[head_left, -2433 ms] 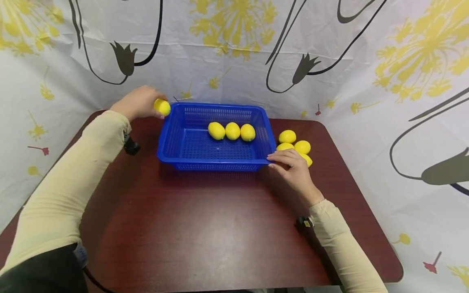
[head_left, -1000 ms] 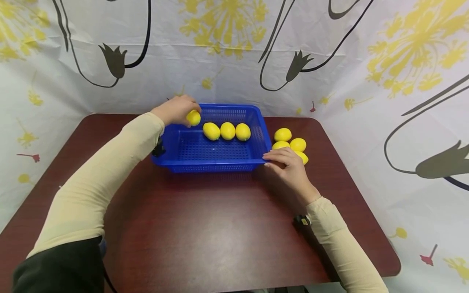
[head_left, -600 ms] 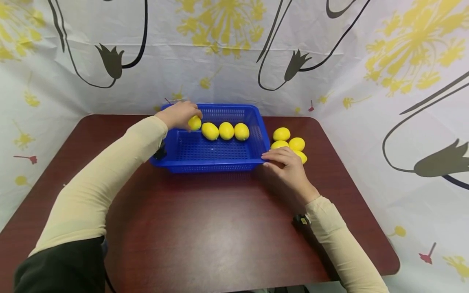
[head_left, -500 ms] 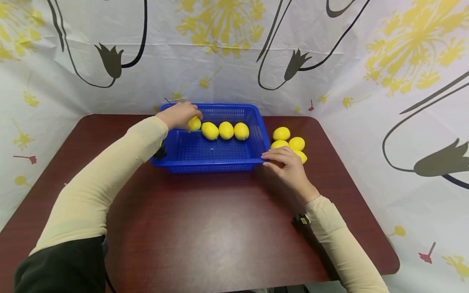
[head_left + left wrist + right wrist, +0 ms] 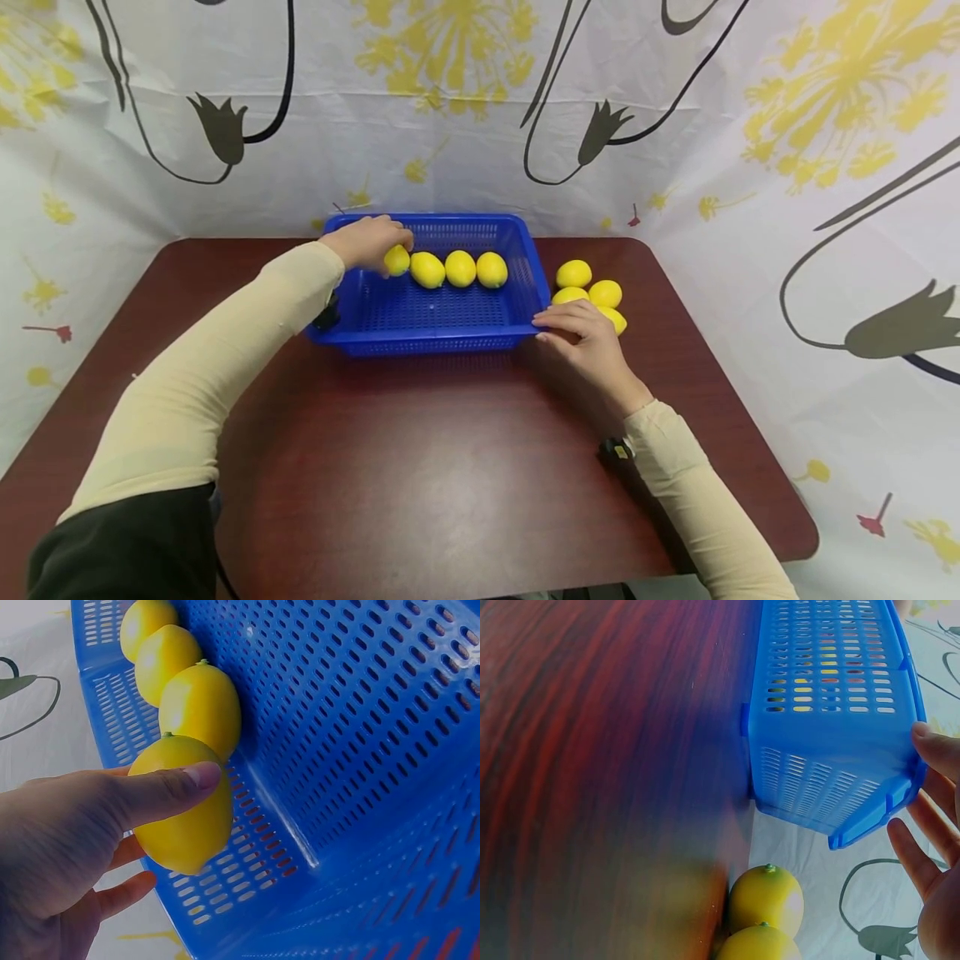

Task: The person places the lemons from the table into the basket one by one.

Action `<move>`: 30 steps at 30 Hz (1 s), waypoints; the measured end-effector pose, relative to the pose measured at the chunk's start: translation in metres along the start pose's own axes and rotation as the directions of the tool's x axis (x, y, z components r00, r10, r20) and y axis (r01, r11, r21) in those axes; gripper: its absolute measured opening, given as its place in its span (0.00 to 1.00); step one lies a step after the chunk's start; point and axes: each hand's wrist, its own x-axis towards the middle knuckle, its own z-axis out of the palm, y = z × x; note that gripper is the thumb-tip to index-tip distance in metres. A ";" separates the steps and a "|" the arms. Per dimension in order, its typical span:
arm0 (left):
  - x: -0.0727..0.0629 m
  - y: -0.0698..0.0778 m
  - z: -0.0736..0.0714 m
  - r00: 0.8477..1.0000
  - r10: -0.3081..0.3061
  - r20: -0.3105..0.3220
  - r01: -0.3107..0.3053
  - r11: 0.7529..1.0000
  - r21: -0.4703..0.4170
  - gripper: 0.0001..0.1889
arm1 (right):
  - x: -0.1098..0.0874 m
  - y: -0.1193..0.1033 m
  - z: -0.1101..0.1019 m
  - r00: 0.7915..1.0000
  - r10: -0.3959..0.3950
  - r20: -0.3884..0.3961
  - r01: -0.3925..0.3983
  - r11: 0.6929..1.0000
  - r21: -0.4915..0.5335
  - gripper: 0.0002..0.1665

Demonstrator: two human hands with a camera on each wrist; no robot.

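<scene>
A blue perforated plastic basket [image 5: 435, 343] stands on the table, with a row of 3 lemons [image 5: 461, 268] along its far side. At the left end of that row, inside the basket, my left hand [image 5: 369, 242] pinches another lemon [image 5: 184, 825]; the thumb lies across it in the left wrist view. That lemon is close against the nearest one in the row. My right hand [image 5: 588, 346] grips the basket's rim at its near right corner, the thumb [image 5: 934, 746] on the rim and the other fingers around the corner.
Several loose lemons [image 5: 573, 274] lie on the dark red-brown table [image 5: 420, 467] just right of the basket, partly behind my right hand. A white cloth [image 5: 450, 125] with printed flowers hangs behind and beside the table.
My left hand has carried its lemon from beyond the basket's left rim to the right and down into the basket, beside the row. My right hand has stayed at the corner.
</scene>
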 end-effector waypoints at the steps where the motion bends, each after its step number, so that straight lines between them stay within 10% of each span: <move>1: 0.001 0.000 0.000 1.000 -0.002 0.000 0.002 1.000 0.003 0.30 | 0.000 0.000 0.000 1.000 0.001 0.001 -0.001 1.000 0.004 0.17; 30: 0.018 -0.001 0.018 0.997 -0.011 0.075 0.012 1.000 -0.022 0.31 | -0.001 0.002 -0.001 1.000 -0.001 -0.005 0.001 1.000 0.006 0.18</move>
